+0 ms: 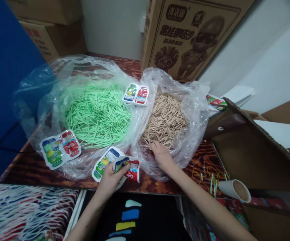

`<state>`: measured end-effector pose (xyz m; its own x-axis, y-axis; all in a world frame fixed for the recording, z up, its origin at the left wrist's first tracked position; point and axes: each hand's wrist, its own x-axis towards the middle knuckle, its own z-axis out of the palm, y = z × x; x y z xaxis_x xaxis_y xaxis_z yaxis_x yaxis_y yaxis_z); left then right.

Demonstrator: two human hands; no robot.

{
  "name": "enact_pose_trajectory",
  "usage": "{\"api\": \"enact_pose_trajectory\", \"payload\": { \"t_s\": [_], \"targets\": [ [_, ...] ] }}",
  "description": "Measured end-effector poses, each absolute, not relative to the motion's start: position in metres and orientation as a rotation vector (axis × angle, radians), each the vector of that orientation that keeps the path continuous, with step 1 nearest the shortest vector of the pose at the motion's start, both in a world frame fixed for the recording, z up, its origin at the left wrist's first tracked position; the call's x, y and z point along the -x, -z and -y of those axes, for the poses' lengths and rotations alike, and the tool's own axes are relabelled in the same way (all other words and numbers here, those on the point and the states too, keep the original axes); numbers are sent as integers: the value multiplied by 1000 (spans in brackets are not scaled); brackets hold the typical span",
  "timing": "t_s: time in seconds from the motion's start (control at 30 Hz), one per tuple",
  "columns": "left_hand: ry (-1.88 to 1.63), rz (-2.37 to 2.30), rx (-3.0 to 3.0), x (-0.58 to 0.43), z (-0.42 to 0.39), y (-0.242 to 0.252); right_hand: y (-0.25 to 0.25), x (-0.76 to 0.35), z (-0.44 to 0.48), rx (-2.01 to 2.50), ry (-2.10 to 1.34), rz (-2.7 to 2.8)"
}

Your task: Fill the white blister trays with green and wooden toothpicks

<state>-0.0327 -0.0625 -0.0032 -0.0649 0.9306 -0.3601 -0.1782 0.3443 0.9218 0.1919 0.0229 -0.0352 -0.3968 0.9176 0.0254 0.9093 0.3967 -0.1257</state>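
My left hand (112, 177) is closed on a small printed packet (134, 170) with a red "Cola" half, its thumb across the front. Just behind it lies a second packet (104, 163) with a green lemon print. At the front edge of a heap of short brown sticks (167, 117), my right hand (163, 157) has its fingers curled in against the sticks; the fingertips are partly hidden. A heap of light green sticks (99, 115) lies to the left in a clear plastic bag (79, 65). More packets rest on the bags, one at the left (60, 149), another between the heaps (135, 94).
A tall printed cardboard box (180, 36) stands at the back. An open carton (235, 147) is at the right, near a tilted paper cup (235, 190) and several yellow rubber bands (200, 174). Striped packets (29, 211) fill the lower left, below the wood-patterned table (21, 170).
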Motion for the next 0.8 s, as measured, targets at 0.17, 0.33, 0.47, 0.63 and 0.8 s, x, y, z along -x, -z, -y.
{"api": "enact_pose_trajectory", "payload": {
  "t_s": [0.17,0.33,0.47,0.63,0.8],
  "targets": [
    [-1118,-1351,-789,34,64,2,20,-198,-33,1545,-707,1874],
    [-1107,-1316,-877,29,60,-1,-13,-175,-28,1124,-1599,1032],
    [-1100,-1311,-926,26,60,1,-37,-149,-23,903,-1873,786],
    [-1110,-1308,-913,26,62,3,-46,-128,-20,784,-1953,654],
    [-1107,-1254,-770,26,62,0,-40,-120,-10,726,-2014,627]
  ]
}}
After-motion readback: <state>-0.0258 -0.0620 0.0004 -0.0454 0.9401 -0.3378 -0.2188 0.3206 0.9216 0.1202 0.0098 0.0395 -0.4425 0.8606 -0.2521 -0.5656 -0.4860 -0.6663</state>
